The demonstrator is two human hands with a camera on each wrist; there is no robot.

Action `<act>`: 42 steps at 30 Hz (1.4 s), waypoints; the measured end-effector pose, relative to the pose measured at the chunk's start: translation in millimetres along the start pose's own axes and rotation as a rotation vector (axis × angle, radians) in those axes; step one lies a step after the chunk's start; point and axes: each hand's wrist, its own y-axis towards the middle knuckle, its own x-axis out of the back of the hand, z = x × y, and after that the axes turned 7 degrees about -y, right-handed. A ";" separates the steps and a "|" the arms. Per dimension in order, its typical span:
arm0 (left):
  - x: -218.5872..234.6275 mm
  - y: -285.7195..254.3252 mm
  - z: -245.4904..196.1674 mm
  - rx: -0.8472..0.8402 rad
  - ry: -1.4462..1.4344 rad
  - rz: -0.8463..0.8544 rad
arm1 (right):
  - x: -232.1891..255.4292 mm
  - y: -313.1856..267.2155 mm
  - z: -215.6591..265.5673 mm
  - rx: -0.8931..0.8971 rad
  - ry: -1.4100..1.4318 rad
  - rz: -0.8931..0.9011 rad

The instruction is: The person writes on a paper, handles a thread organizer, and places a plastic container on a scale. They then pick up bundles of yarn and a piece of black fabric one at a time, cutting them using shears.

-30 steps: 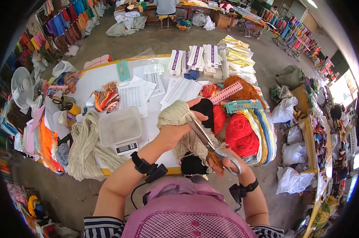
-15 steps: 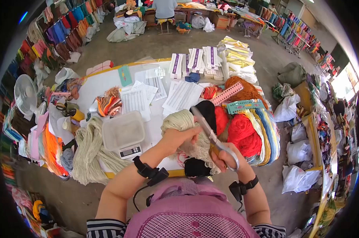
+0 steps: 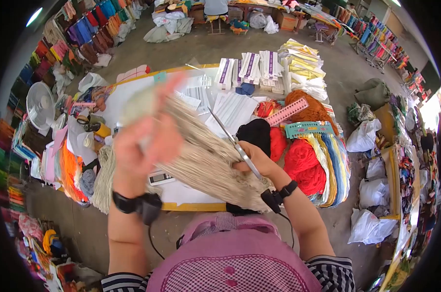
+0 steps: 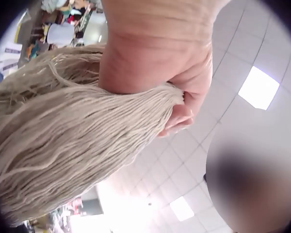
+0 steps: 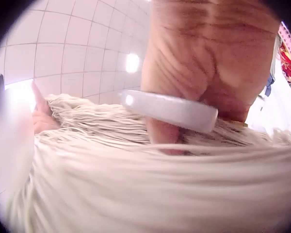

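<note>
A long hank of cream yarn [image 3: 201, 158] stretches across the front of the table between the two hands. My left hand [image 3: 145, 141], blurred in the head view, grips its upper end; in the left wrist view the fingers curl round the gathered strands [image 4: 87, 126]. My right hand [image 3: 260, 161] holds a pair of metal scissors [image 3: 226, 132], blades pointing up and away, against the lower part of the hank. One scissor handle [image 5: 169, 110] shows beside the palm in the right wrist view, while yarn hides most of the right fingers.
Right of the hands lie black yarn [image 3: 254, 134], red yarn [image 3: 303, 163] and a teal holed card [image 3: 309, 129] with striped skeins. Papers [image 3: 232, 111] and stacked cards [image 3: 249, 68] sit farther back. A scale [image 3: 160, 178] is partly covered, and a fan [image 3: 40, 104] stands left.
My left hand has swung left and up, drawing the bunched yarn out into a long stretched hank. The right hand has moved slightly up and left with the scissors.
</note>
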 end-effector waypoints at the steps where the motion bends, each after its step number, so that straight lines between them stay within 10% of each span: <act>1: 6.6 -4.0 -12.6 -0.089 0.026 -0.056 | 3.1 -1.9 0.1 0.071 0.000 -0.037; 6: 35.4 -29.0 -8.5 -0.150 0.415 -0.320 | 23.1 -11.2 35.1 0.105 0.061 0.061; 13: 25.3 -29.0 93.5 0.088 0.567 -0.586 | 19.0 1.1 81.3 0.075 0.221 0.168; 15: 29.4 -28.2 99.9 0.385 0.510 -0.590 | 17.9 11.6 73.2 0.257 0.307 0.153; 20: 10.2 -26.7 93.5 0.213 0.454 -0.753 | 37.0 13.8 71.2 0.395 -0.191 -0.116; 26: 18.6 -42.3 80.3 0.069 0.285 -1.015 | 46.1 -12.5 57.0 0.041 0.022 0.545; 42: 23.6 -68.3 67.1 0.018 0.197 -1.067 | 23.2 -0.8 50.9 -0.060 -0.052 0.761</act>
